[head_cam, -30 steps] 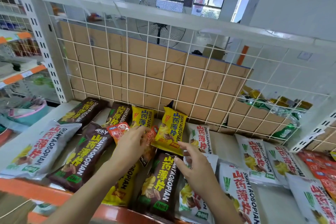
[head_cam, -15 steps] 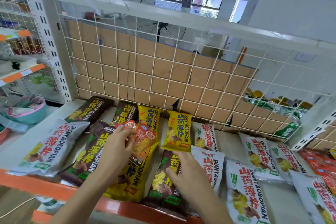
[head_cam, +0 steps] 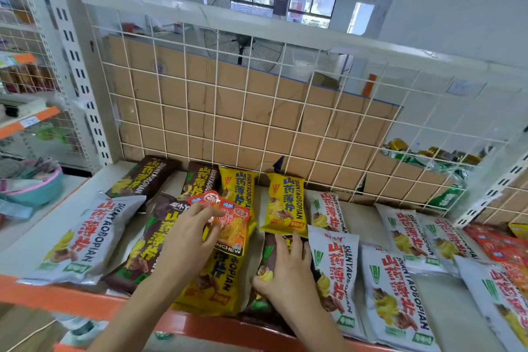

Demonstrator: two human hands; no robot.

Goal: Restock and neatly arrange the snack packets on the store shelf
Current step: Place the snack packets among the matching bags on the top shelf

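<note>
Shelf (head_cam: 57,296): mid-tidy, we reckon; rows are loose.
Right hand (head_cam: 288,274): fingers flat on brown chip packet (head_cam: 269,248), near centre.
Left hand (head_cam: 185,237): pinching small orange packet (head_cam: 233,227), just left of it.
Next: we'd move that odd one elsewhere.

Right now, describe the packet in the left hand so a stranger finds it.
Below the wire grid, find the two yellow packets at the back of the shelf. In front of the left one, the left hand holds the orange packet, shorter than every neighbour.
</note>
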